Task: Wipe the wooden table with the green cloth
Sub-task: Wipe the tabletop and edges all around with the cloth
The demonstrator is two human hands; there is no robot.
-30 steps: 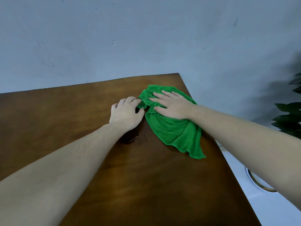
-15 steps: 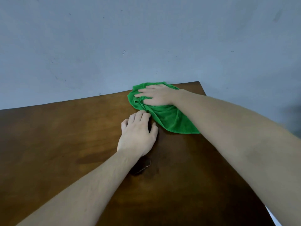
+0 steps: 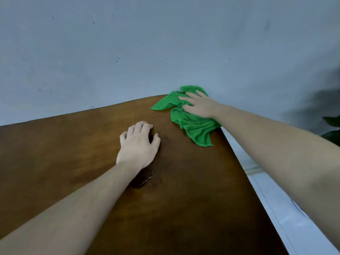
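- We see both forearms reaching forward from the bottom edge of the view across the wooden table, which fills the lower half of the frame.
- Beside our left wrist, a small dark mark lies on the wood; we cannot tell what it is.
- Our left hand rests palm-down on the table near its middle. Its fingers are bent at the knuckles with the tips on the wood, slightly spread, and they hold nothing.
- To the right of the table edge, a pale floor is visible, with dark plant leaves at the right border.
- The green cloth lies crumpled at the far right corner of the table, well apart from the left hand. One flap extends toward us along the right edge, and another points left.
- Our right hand lies flat on top of the cloth, fingers straight and slightly apart, pressing it onto the wood.
- Behind the table, a grey wall with small dark specks fills the upper frame.
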